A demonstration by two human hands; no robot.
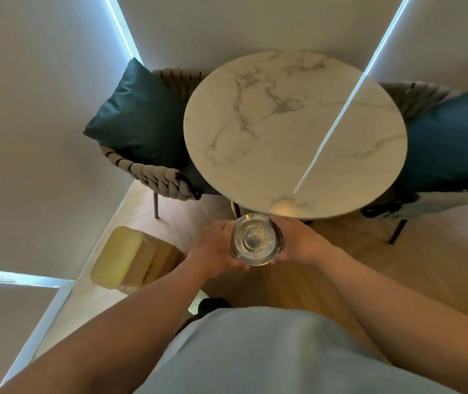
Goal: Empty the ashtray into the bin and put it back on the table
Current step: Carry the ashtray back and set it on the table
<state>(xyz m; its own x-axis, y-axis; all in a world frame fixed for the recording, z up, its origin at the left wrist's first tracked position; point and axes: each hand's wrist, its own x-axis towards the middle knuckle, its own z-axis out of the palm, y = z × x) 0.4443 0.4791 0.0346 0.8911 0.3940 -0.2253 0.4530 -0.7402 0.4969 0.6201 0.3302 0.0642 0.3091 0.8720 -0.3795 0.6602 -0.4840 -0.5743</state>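
A round metal ashtray [256, 239] with a small patch of grey ash in its bowl is held upright in the air, just in front of the near edge of the round marble table [292, 132]. My left hand [215, 248] grips its left side and my right hand [298, 240] grips its right side. To the lower left on the floor stands a tan bin [153, 260] with a pale yellow lid [119, 257].
A woven chair [153, 172] with a dark teal cushion [139, 118] stands left of the table. A second chair [437, 200] with a blue cushion [454, 137] stands to the right. White walls close in behind and to the left. The floor is wood.
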